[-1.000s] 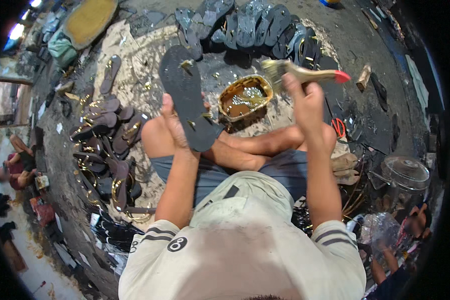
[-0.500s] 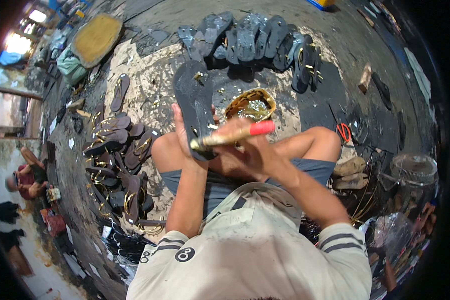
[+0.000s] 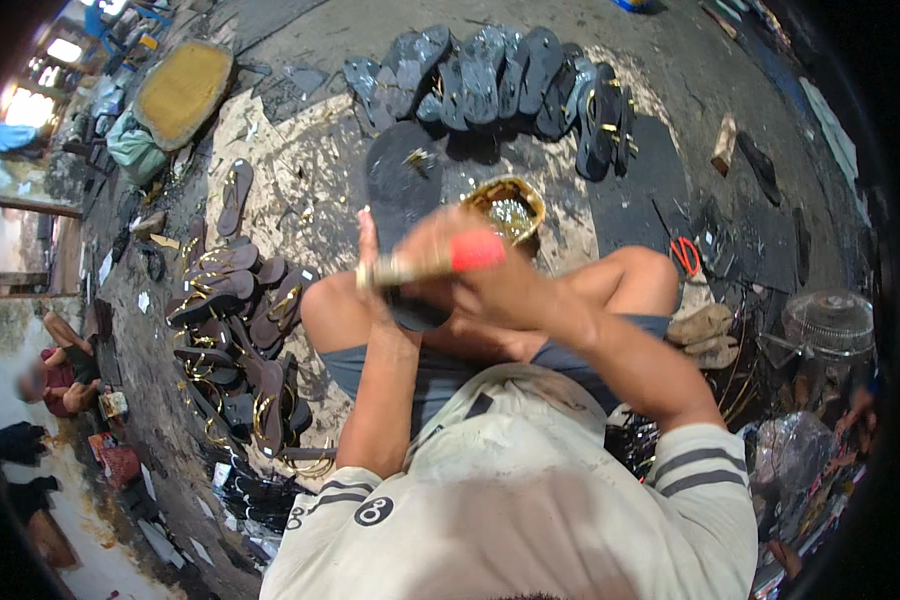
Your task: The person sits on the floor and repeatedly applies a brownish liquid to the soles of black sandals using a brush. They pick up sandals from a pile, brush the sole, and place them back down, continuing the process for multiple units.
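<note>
My left hand point(image 3: 368, 238) grips a dark sandal sole point(image 3: 402, 175) from its side, toe end pointing away from me and heel near my lap. Scraps of yellowish material show near the toe end. Over the heel half, my right hand point(image 3: 505, 290) is closed around a glue brush point(image 3: 478, 250) with a pale shaft and red end. Motion blurs this brush and hand, and they hide part of the sole. Just beyond my right hand stands a pot point(image 3: 541, 208) with a glue-smeared rim and shiny liquid inside.
Several dark soles point(image 3: 480, 80) stand in a row beyond the pot. To my left lies a heap of brown sandals with gold straps point(image 3: 220, 285). Orange-handled scissors point(image 3: 684, 256) and a fan point(image 3: 828, 325) are on my right. Another person point(image 3: 65, 375) sits far left.
My right hand and the brush have shifted left and slightly up across the sole. The sole has moved a little right. The whole view has shifted slightly.
</note>
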The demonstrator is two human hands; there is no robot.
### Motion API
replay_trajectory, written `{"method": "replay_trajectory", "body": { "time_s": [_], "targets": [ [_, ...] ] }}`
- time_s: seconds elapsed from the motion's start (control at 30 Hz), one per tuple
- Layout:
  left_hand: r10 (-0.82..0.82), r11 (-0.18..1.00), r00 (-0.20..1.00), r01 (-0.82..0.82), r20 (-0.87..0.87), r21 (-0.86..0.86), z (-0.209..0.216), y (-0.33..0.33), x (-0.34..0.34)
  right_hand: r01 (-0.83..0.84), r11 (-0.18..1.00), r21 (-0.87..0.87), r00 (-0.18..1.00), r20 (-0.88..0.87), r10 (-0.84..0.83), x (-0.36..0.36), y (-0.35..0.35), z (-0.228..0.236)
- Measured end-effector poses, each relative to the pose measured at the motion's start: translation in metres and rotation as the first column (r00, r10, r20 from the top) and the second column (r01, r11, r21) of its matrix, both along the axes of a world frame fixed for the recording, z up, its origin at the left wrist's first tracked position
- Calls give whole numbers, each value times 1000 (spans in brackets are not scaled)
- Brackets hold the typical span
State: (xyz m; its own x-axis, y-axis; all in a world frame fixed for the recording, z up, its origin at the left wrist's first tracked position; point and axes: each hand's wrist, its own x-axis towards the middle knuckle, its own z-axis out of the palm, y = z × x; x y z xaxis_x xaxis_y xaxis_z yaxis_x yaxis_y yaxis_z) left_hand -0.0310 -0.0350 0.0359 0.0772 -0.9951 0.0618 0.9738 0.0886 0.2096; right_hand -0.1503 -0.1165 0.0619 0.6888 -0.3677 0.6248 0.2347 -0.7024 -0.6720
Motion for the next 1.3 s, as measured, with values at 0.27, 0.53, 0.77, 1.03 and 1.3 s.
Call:
{"method": "replay_trajectory", "body": {
  "time_s": [0.27,0.53,0.77,1.03,1.3],
  "targets": [
    [134,943,982,-168,135,286,11,-3,0,185,981,62,982,22,-187,-14,-8,-11],
    [-60,964,982,11,178,264,-50,-42,-4,164,780,604,983,-165,-78,-84,39,-28],
    [-124,862,907,-102,402,497,-27,-224,-68,482,593,645,796,-38,-605,-145,10,27],
    [-25,925,357,-347,934,157,-8,-155,73,608,502,615,714,-148,-684,-167,-27,-34],
    [-312,416,-26,-902,950,112,-63,136,354,484,481,732,806,-159,-570,-159,-45,-69]
  ]
}}
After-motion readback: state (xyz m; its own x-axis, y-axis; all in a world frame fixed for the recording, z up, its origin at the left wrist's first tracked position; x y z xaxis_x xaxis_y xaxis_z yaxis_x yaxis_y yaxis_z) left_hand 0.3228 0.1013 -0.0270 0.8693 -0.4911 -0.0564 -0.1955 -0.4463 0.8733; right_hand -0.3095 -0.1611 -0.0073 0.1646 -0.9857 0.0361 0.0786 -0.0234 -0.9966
